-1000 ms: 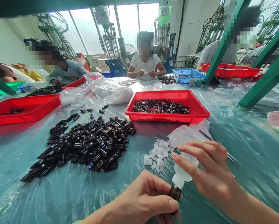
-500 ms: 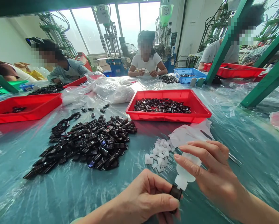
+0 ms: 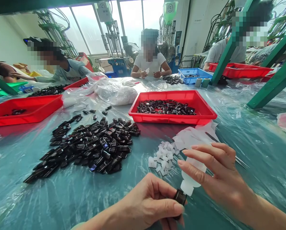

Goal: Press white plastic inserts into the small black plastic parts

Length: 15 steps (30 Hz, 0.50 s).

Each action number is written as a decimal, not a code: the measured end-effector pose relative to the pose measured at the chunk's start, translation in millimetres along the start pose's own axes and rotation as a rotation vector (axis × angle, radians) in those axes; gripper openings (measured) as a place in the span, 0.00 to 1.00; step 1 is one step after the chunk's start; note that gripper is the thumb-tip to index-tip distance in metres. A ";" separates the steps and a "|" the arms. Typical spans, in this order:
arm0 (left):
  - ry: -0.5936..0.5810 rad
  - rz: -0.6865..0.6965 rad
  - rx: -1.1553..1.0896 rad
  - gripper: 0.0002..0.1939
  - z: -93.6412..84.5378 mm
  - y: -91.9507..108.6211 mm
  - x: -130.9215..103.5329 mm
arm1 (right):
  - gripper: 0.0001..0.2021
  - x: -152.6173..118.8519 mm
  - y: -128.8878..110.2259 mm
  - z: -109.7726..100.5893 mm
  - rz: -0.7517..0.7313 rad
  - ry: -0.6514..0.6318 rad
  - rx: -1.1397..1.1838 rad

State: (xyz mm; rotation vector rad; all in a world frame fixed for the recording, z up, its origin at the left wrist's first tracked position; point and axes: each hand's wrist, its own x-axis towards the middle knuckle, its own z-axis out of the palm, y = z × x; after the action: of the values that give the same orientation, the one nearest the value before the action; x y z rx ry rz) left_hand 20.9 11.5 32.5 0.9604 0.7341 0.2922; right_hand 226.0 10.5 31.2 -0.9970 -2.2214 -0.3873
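Between the thumb and fingers of my left hand [image 3: 154, 204] is a small dark plastic piece [image 3: 180, 197]. My right hand [image 3: 219, 179] grips a translucent white squeeze bottle [image 3: 193, 171], tipped with its nozzle down at the top end of the piece. Whether the tip touches the piece I cannot tell. Just beyond the hands lies a little heap of small white squares [image 3: 164, 156]. A large pile of similar dark plastic pieces [image 3: 92, 143] spreads over the table to the left.
A red tray [image 3: 173, 118] of dark pieces stands ahead, another red tray [image 3: 25, 119] at left. Tweezers [image 3: 238, 162] and white sheets [image 3: 193, 135] lie by my right hand. Plastic film covers the table [image 3: 73, 201]. Co-workers sit across it; a green post [image 3: 231, 41] rises at right.
The bottle's nozzle has shifted very slightly to the right over the dark piece. My left hand stays nearly still. At far left a co-worker's arm has stretched out leftward.
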 end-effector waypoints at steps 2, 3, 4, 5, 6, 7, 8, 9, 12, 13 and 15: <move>0.002 -0.010 0.007 0.12 1.1 0.8 0.0 | 0.17 0.3 -1.4 0.5 -0.007 0.007 0.000; 0.002 -0.015 0.008 0.12 1.6 1.0 0.1 | 0.17 0.4 -1.9 0.9 -0.007 0.007 -0.001; 0.002 -0.019 0.008 0.12 2.0 0.9 0.2 | 0.17 0.4 -2.1 1.4 -0.007 0.009 -0.002; 0.001 -0.023 0.008 0.12 2.3 0.5 0.5 | 0.17 0.4 -2.3 1.9 -0.011 0.011 -0.002; -0.003 -0.026 0.007 0.13 2.3 0.0 0.8 | 0.17 0.3 -2.3 2.5 -0.015 0.017 0.002; -0.007 -0.027 0.005 0.13 2.3 -0.7 1.2 | 0.17 0.1 -2.2 3.2 -0.019 0.025 0.010; -0.010 -0.025 0.002 0.13 2.0 -1.4 1.6 | 0.17 -0.1 -2.0 3.9 -0.019 0.031 0.022; -0.014 -0.024 -0.001 0.14 1.7 -2.1 1.9 | 0.17 -0.3 -1.8 4.6 -0.018 0.037 0.038; -0.016 -0.019 -0.007 0.15 0.6 -3.0 2.0 | 0.15 -0.1 -1.3 6.1 -0.001 0.059 0.099; -0.016 -0.018 -0.006 0.15 0.3 -2.9 1.7 | 0.15 0.4 -1.2 6.3 0.004 0.065 0.118; -0.020 -0.013 -0.002 0.14 -0.2 -2.5 0.8 | 0.14 2.0 -1.1 6.0 0.005 0.092 0.145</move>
State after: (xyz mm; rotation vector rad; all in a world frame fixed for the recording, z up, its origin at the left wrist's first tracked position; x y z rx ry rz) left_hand 21.1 10.8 30.0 0.9550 0.7212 0.2712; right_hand 221.5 13.9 28.1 -0.8898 -2.1316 -0.2603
